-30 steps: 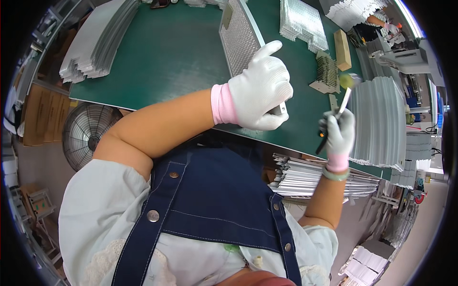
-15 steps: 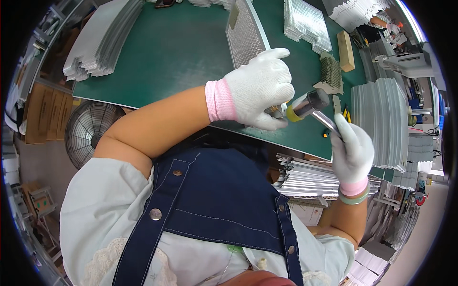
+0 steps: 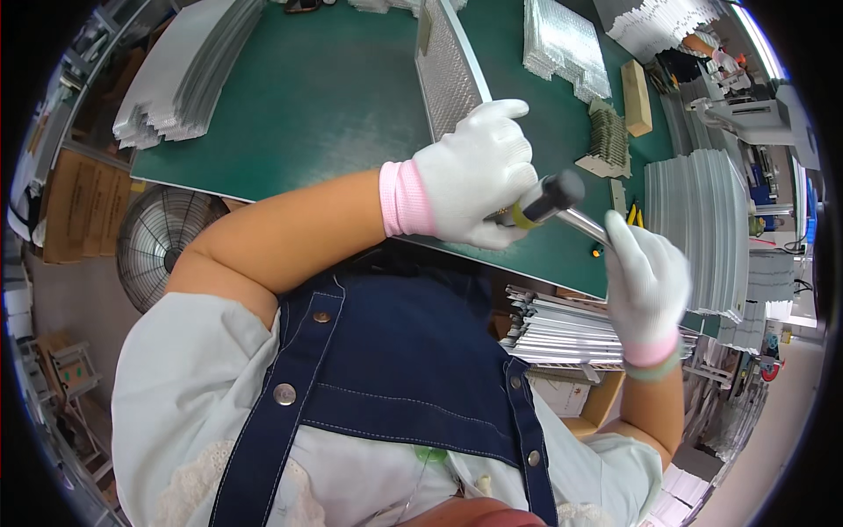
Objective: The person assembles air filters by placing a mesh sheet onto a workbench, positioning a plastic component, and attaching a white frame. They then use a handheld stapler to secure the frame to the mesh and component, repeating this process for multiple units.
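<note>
A thin framed panel (image 3: 450,83) with a silvery mesh face and pale rim stands on edge on the green workbench (image 3: 334,114). White-gloved with a pink cuff, my left hand (image 3: 481,176) is closed around the panel's near end and covers it. My right hand (image 3: 648,277), gloved alike, grips the handle of a mallet (image 3: 562,191). The mallet has a shiny metal shaft, a dark face and a yellow band. Its head is beside the left hand's fingers at the panel's near end; whether it touches the panel is hidden.
Stacked silvery sheets (image 3: 189,75) lie at the left, and mesh pieces (image 3: 566,44) farther back. A wooden block (image 3: 636,97), a brownish stack of small plates (image 3: 608,140) and a tall stack of pale panels (image 3: 698,233) stand at the right. A fan (image 3: 167,250) is left below the bench.
The mallet head has swung slightly downward, nearer the panel's end, and the right hand has shifted a little left. My left hand sits slightly lower, still holding the panel.
</note>
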Demonstrator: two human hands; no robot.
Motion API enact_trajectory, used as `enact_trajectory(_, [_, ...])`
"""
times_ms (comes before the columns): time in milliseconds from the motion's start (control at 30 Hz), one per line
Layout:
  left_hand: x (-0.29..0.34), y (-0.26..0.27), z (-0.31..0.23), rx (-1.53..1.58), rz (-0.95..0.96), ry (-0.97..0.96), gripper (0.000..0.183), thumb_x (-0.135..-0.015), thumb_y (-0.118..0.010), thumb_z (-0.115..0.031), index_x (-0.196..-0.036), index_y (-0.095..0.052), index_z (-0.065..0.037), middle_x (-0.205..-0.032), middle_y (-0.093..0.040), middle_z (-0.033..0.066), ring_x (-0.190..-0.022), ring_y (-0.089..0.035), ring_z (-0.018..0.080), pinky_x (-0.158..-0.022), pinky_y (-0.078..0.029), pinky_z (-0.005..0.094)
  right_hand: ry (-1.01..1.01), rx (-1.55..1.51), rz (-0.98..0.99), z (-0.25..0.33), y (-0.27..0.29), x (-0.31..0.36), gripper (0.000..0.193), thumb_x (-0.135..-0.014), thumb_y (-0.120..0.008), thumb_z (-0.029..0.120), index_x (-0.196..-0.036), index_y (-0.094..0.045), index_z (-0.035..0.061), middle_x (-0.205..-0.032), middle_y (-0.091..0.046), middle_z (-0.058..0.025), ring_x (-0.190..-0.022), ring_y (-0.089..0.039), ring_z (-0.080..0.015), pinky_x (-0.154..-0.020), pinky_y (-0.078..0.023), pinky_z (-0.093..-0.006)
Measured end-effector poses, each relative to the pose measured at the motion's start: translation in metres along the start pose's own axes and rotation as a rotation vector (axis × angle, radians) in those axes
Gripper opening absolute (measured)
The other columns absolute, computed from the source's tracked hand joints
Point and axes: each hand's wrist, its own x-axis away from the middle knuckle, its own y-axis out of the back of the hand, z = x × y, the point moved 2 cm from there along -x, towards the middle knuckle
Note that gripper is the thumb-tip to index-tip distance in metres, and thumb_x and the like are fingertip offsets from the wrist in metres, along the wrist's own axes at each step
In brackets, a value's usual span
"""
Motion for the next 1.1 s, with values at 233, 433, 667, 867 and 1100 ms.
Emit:
enact_trajectory(233, [-0.014,-0.009,-0.002,0.052,-0.173,-0.042,0.032,-0.066,-0.072,-0.035,-0.065,-0.057,-0.007,-0.067,-0.051,0.0118,-0.072,-0.054,0.0318,-0.103,-0.039,0.0529,-0.686,-0.133,-0.141,-0.091,-0.169,0.083,0.038,-0.09,-0.063,0.016,-0.127,-0.062,0.0067,-0.102,-0.067,-0.0177,-0.097,-0.065,-0.0355,-0.088,-0.05,-0.0424])
enact_trajectory(433, [-0.017,-0.002,0.001,0.176,0.006,-0.04,0.033,-0.06,-0.077,-0.022,-0.065,-0.048,-0.008,-0.067,-0.047,0.01,-0.07,-0.052,0.0323,-0.099,-0.04,0.0565,-0.623,0.569,-0.128,-0.206,-0.138,0.079,0.023,-0.091,-0.06,0.013,-0.113,-0.063,0.0078,-0.087,-0.065,-0.0129,-0.085,-0.066,-0.0325,-0.075,-0.055,-0.0441])
enact_trajectory(667, [-0.012,-0.009,0.0,0.053,-0.097,-0.022,0.061,-0.06,-0.086,-0.042,-0.104,-0.061,-0.008,-0.116,-0.058,0.0164,-0.119,-0.051,0.0422,-0.106,-0.031,0.0627,-0.314,-1.391,-0.606,-0.26,0.112,-0.082,0.032,-0.102,-0.053,0.026,-0.127,-0.057,0.0053,-0.103,-0.068,-0.012,-0.097,-0.067,-0.0254,-0.083,-0.055,-0.0374])
enact_trajectory(867, [-0.014,-0.013,-0.005,0.01,-0.118,0.112,0.048,-0.063,-0.083,-0.048,-0.08,-0.063,-0.008,-0.099,-0.059,0.0146,-0.115,-0.052,0.0418,-0.103,-0.027,0.0704,-0.395,-1.184,-0.676,-0.216,0.141,-0.131,0.031,-0.093,-0.066,0.022,-0.117,-0.063,0.0015,-0.109,-0.069,-0.0096,-0.094,-0.067,-0.0191,-0.085,-0.053,-0.0302])
enact_trajectory(1100, [-0.019,-0.023,-0.006,0.0,-0.124,0.08,0.036,-0.07,-0.075,-0.035,-0.065,-0.055,-0.006,-0.072,-0.046,0.0133,-0.078,-0.049,0.0347,-0.108,-0.026,0.0664,-0.279,-0.676,-0.872,-0.134,0.125,-0.124,0.028,-0.093,-0.055,0.001,-0.12,-0.062,0.003,-0.103,-0.068,-0.0054,-0.09,-0.066,-0.0162,-0.081,-0.054,-0.0287])
